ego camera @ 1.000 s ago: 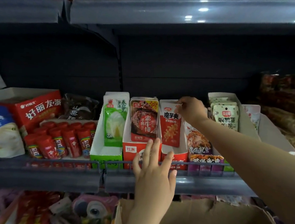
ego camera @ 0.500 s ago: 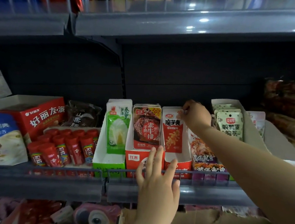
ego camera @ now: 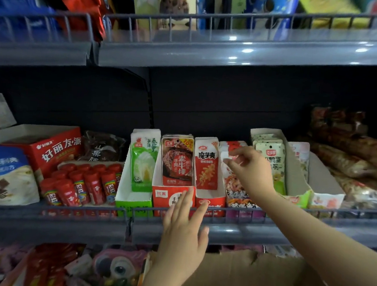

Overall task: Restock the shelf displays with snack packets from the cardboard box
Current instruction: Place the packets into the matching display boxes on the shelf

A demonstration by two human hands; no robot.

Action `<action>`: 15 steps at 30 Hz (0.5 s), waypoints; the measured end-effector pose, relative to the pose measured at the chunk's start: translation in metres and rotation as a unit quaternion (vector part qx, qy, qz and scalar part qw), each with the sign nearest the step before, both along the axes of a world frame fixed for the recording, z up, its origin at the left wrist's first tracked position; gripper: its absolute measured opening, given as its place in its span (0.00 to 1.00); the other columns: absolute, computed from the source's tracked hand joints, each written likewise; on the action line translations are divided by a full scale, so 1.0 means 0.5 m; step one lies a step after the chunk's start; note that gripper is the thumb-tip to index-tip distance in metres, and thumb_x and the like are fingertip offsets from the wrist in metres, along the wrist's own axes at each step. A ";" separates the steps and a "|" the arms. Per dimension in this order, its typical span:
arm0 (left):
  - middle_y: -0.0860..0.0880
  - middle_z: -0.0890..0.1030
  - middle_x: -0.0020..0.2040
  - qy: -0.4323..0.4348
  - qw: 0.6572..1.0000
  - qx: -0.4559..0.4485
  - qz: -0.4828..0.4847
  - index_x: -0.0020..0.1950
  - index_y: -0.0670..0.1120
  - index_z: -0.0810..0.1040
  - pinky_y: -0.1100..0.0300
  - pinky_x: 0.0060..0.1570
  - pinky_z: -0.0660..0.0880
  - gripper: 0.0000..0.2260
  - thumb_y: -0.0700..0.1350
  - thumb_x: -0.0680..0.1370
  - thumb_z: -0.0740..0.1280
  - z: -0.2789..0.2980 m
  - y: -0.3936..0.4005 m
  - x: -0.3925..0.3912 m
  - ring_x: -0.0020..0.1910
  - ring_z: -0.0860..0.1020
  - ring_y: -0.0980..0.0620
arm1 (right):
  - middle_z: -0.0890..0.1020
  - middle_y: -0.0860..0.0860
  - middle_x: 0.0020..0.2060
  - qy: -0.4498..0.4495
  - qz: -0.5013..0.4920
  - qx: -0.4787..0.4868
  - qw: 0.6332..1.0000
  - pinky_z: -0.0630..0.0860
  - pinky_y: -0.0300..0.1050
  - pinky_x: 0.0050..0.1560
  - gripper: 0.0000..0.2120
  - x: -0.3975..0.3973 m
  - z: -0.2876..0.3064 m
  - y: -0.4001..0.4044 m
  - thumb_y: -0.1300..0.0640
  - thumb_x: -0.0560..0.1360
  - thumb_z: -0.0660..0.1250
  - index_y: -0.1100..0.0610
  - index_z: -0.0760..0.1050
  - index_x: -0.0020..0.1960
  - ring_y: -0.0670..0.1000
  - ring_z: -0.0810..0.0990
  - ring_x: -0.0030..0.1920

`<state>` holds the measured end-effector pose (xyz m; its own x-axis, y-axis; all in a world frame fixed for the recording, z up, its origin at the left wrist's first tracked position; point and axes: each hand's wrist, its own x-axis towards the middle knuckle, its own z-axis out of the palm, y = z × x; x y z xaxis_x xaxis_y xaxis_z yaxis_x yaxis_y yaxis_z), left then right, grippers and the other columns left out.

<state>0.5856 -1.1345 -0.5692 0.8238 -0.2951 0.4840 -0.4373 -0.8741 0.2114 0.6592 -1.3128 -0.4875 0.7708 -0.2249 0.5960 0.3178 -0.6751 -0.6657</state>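
Note:
My right hand (ego camera: 250, 171) reaches into the middle shelf and pinches the white top edge of a snack packet (ego camera: 230, 174) standing in a purple-fronted display box (ego camera: 243, 210). Left of it stands a red konjac packet (ego camera: 206, 163) in a red display box (ego camera: 211, 201). My left hand (ego camera: 183, 229) lies flat with straight fingers against the shelf's wire rail (ego camera: 234, 212) and the red box fronts, holding nothing. The cardboard box (ego camera: 250, 283) sits open below the shelf at bottom right, with a few packets showing at its bottom.
More display boxes line the shelf: green (ego camera: 132, 197), red steak-snack (ego camera: 176, 164), pale green (ego camera: 270, 163). Red tubes (ego camera: 83, 184) and a red carton (ego camera: 54, 149) stand left. Wrapped sausages (ego camera: 352, 161) lie right. An upper shelf (ego camera: 236, 53) overhangs. Toys fill the lower shelf (ego camera: 112, 270).
My right hand has shifted right from the red konjac box and now pinches the packet in the purple-fronted box. The view has tilted upward. My left hand stays at the rail.

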 end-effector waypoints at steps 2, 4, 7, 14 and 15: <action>0.62 0.35 0.73 0.073 0.996 -0.052 -0.027 0.76 0.61 0.52 0.59 0.70 0.36 0.22 0.54 0.82 0.52 0.003 -0.009 -0.031 0.71 0.34 0.63 | 0.78 0.48 0.37 0.019 0.020 0.013 1.000 0.75 0.43 0.40 0.07 -0.054 -0.017 -0.007 0.54 0.72 0.72 0.52 0.78 0.49 0.48 0.77 0.39; 0.62 0.38 0.75 0.092 0.993 -0.066 -0.035 0.75 0.61 0.55 0.58 0.72 0.42 0.22 0.53 0.82 0.55 -0.003 -0.020 -0.061 0.74 0.38 0.61 | 0.79 0.48 0.36 0.039 0.038 0.024 0.998 0.74 0.40 0.38 0.07 -0.111 -0.037 -0.013 0.54 0.71 0.73 0.52 0.77 0.47 0.47 0.77 0.38; 0.62 0.45 0.76 0.151 0.984 -0.079 -0.047 0.74 0.60 0.60 0.56 0.73 0.50 0.20 0.54 0.81 0.56 -0.017 -0.030 -0.102 0.75 0.45 0.58 | 0.79 0.48 0.36 0.074 0.056 0.028 0.995 0.75 0.40 0.38 0.07 -0.187 -0.076 -0.025 0.54 0.70 0.73 0.49 0.76 0.45 0.47 0.77 0.37; 0.56 0.54 0.75 0.291 0.950 -0.100 -0.050 0.71 0.54 0.67 0.66 0.56 0.68 0.18 0.52 0.81 0.58 -0.069 -0.050 -0.149 0.59 0.70 0.60 | 0.80 0.43 0.37 0.224 0.094 -0.008 0.970 0.71 0.30 0.41 0.09 -0.310 -0.207 -0.073 0.57 0.70 0.73 0.46 0.77 0.45 0.39 0.77 0.39; 0.54 0.57 0.74 0.306 0.946 -0.093 -0.051 0.71 0.52 0.68 0.65 0.57 0.69 0.18 0.51 0.81 0.58 -0.079 -0.053 -0.152 0.60 0.71 0.58 | 0.80 0.44 0.37 0.245 0.098 -0.018 0.964 0.70 0.31 0.41 0.08 -0.321 -0.222 -0.080 0.57 0.71 0.73 0.47 0.78 0.46 0.40 0.76 0.39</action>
